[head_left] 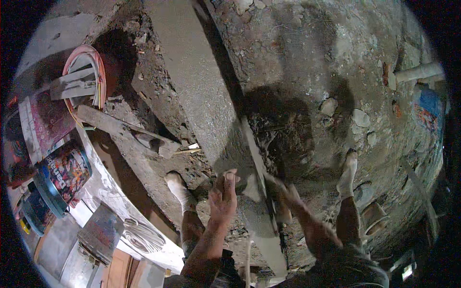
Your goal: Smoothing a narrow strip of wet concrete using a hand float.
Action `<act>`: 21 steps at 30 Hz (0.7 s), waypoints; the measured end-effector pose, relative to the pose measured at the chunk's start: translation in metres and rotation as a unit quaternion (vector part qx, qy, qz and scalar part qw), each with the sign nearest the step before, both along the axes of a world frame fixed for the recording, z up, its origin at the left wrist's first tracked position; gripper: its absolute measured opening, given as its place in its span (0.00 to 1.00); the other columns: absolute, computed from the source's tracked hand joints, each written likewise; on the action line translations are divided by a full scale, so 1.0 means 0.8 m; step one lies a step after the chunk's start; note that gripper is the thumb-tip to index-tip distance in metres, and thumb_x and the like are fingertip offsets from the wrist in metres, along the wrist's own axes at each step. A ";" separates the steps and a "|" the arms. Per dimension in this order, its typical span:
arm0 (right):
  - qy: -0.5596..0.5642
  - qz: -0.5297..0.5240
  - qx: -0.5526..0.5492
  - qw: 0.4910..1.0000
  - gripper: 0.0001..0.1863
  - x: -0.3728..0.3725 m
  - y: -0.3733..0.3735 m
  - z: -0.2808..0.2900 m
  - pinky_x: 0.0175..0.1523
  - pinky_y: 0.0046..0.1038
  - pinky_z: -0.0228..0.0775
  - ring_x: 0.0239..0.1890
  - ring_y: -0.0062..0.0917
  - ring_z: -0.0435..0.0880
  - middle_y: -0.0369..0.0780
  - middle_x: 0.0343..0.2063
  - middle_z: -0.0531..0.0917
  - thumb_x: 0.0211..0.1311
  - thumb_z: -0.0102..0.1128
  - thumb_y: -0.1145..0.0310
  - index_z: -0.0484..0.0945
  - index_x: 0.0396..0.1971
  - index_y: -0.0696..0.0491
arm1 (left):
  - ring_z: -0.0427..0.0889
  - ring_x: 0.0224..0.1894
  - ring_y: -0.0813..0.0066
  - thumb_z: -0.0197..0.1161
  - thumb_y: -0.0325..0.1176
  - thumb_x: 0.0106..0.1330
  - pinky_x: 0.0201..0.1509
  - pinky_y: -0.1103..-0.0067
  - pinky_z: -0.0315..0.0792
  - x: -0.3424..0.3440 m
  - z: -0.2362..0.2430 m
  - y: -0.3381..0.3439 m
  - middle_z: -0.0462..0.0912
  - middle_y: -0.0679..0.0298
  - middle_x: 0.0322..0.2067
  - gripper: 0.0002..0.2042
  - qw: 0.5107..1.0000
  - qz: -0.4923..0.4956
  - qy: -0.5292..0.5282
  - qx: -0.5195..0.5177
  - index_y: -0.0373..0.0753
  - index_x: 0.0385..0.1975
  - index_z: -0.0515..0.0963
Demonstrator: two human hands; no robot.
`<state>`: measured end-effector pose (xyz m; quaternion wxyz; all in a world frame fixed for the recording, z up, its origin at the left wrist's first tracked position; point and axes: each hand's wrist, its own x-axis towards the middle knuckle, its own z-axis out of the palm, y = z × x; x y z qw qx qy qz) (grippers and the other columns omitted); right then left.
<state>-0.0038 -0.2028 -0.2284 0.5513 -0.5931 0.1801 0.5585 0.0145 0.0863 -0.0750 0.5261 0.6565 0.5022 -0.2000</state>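
A long band of smooth grey mortar or concrete (194, 67) runs down the middle, with a pale straight strip (252, 146) along its right edge. My left hand (223, 192) is over the band, fingers curled; whether anything is inside them I cannot make out. My right hand (290, 194), blurred, reaches to the band's right edge beside the pale strip, and its grip is unclear. A grey patch of mortar (252, 187) lies between my hands. My feet in pale socks (346, 175) stand on either side of the band.
Rough dirt (307, 48) with stones (360, 117) surrounds the band. At left are a pink-rimmed container (98, 72) with wooden pieces, a loose plank (117, 120), printed buckets (65, 173) and coiled hose (141, 235) on a ledge. A grey pipe (418, 72) lies at right.
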 end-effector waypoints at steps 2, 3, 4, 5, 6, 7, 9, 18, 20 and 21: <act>-0.070 0.062 -0.119 0.988 0.35 -0.050 -0.005 0.091 0.68 0.35 0.39 0.69 0.34 0.45 0.41 0.67 0.47 0.66 0.42 0.52 0.45 0.66 0.53 | 0.79 0.38 0.62 0.41 0.47 0.70 0.43 0.72 0.70 -0.009 0.003 0.010 0.80 0.55 0.33 0.22 1.000 -0.002 -0.004 0.008 0.36 0.44 0.74; -0.075 0.064 -0.123 0.987 0.35 -0.038 -0.010 0.089 0.68 0.35 0.39 0.69 0.34 0.45 0.41 0.67 0.47 0.66 0.42 0.52 0.45 0.66 0.53 | 0.79 0.38 0.62 0.41 0.47 0.70 0.43 0.72 0.70 -0.007 0.000 0.006 0.80 0.55 0.33 0.22 1.000 0.001 -0.009 0.005 0.36 0.44 0.74; -0.058 0.026 -0.109 0.992 0.34 -0.030 -0.016 0.075 0.68 0.34 0.38 0.69 0.34 0.45 0.41 0.67 0.46 0.67 0.39 0.51 0.45 0.66 0.53 | 0.73 0.27 0.73 0.43 0.51 0.68 0.32 0.77 0.66 -0.013 -0.004 0.003 0.81 0.58 0.32 0.23 1.000 0.005 -0.022 0.013 0.36 0.45 0.74; -0.041 -0.013 -0.093 0.995 0.34 -0.018 -0.020 0.057 0.69 0.34 0.38 0.69 0.34 0.45 0.41 0.67 0.46 0.67 0.36 0.50 0.45 0.66 0.52 | 0.67 0.16 0.84 0.45 0.54 0.67 0.20 0.81 0.62 -0.018 -0.007 0.003 0.81 0.60 0.31 0.25 0.999 0.009 -0.035 0.021 0.36 0.45 0.75; -0.021 -0.051 -0.076 0.996 0.33 -0.004 -0.019 0.034 0.69 0.34 0.37 0.69 0.33 0.45 0.41 0.67 0.46 0.68 0.33 0.49 0.45 0.67 0.52 | 0.67 0.16 0.84 0.45 0.54 0.67 0.20 0.81 0.62 -0.021 -0.007 0.004 0.81 0.60 0.31 0.25 0.999 0.011 -0.033 0.026 0.36 0.45 0.75; -0.003 -0.090 -0.059 0.994 0.33 0.014 -0.012 0.013 0.69 0.34 0.37 0.69 0.33 0.45 0.40 0.68 0.46 0.68 0.31 0.48 0.45 0.67 0.51 | 0.67 0.16 0.84 0.45 0.54 0.67 0.21 0.81 0.62 -0.021 -0.009 0.005 0.81 0.62 0.30 0.25 0.999 0.030 -0.024 0.029 0.36 0.45 0.75; -0.045 -0.130 0.096 0.986 0.32 0.091 0.018 -0.039 0.66 0.32 0.44 0.68 0.31 0.49 0.42 0.66 0.51 0.68 0.31 0.48 0.49 0.65 0.53 | 0.66 0.16 0.85 0.45 0.53 0.67 0.21 0.81 0.62 -0.014 -0.009 0.006 0.81 0.63 0.30 0.25 0.998 0.048 -0.023 0.028 0.36 0.44 0.76; -0.208 0.018 0.119 0.971 0.30 0.414 0.389 -0.007 0.17 0.21 0.59 0.14 0.16 0.65 0.30 0.16 0.68 0.53 0.50 0.34 0.73 0.26 0.50 | 0.79 0.41 0.68 0.44 0.46 0.70 0.46 0.74 0.70 -0.022 -0.006 0.011 0.80 0.55 0.36 0.20 0.996 0.081 -0.020 0.026 0.35 0.44 0.74; -0.184 0.014 0.105 0.977 0.31 0.393 0.375 -0.019 0.18 0.20 0.61 0.14 0.16 0.66 0.31 0.17 0.68 0.52 0.49 0.33 0.73 0.26 0.51 | 0.79 0.41 0.67 0.44 0.45 0.70 0.46 0.74 0.70 -0.021 -0.007 0.002 0.80 0.54 0.36 0.20 0.995 0.093 -0.035 0.009 0.34 0.45 0.74; -0.140 0.038 0.077 0.986 0.30 0.372 0.366 -0.019 0.18 0.20 0.61 0.14 0.15 0.66 0.31 0.17 0.68 0.54 0.48 0.34 0.73 0.26 0.51 | 0.79 0.41 0.66 0.45 0.45 0.70 0.45 0.74 0.70 -0.022 -0.006 0.001 0.80 0.54 0.36 0.19 0.993 0.106 -0.054 0.003 0.34 0.45 0.74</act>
